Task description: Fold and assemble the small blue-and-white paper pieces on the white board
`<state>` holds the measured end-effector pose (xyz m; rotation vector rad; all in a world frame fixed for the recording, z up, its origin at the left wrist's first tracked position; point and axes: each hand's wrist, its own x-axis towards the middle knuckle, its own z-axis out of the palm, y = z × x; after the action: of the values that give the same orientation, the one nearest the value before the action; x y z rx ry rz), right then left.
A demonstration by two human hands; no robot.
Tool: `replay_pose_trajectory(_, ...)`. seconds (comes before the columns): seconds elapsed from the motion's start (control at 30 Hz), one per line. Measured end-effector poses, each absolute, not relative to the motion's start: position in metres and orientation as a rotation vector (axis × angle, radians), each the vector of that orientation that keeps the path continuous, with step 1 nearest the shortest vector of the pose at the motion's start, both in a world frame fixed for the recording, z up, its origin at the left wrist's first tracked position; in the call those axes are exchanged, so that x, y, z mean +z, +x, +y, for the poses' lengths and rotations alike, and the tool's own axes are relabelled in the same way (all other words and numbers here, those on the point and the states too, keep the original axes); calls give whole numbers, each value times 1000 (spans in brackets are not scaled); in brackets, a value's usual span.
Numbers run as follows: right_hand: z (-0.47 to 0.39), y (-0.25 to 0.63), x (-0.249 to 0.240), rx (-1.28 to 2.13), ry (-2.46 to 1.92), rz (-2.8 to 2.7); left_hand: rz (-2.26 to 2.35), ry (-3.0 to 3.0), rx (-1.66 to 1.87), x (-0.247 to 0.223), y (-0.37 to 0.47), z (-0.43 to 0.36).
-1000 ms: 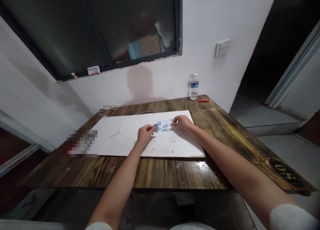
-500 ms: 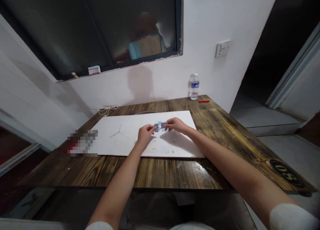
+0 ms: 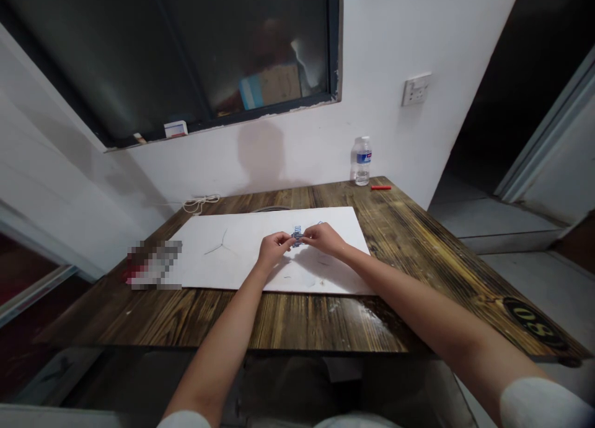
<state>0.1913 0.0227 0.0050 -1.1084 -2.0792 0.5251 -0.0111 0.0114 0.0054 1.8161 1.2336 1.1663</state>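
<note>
Just right of the middle of a white board (image 3: 246,254), small dark grey and blue pieces (image 3: 297,236) show between my fingertips. My left hand (image 3: 274,249) is closed in a pinch on their left side. From the right, my right hand (image 3: 324,238) pinches the same small pieces, its fingers hiding part of them. The two hands almost meet. A bit of blue outline shows just behind my right hand. How the pieces fit together is too small to tell.
The board lies on a dark wooden table (image 3: 325,322). At the back right stand a water bottle (image 3: 363,161) and a red pen (image 3: 381,187). A white cord (image 3: 201,201) lies at the back left; a blurred patch (image 3: 155,265) covers something at the left.
My right hand has moved slightly left and my hands are closer together. The small grey and blue pieces between them are more covered by fingers.
</note>
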Motion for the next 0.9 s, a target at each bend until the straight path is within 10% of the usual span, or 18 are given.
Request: replay_pose_trajectory(0.9,26,192,2,1093,-865,-1959,1073,1821,1005,4,-14,10)
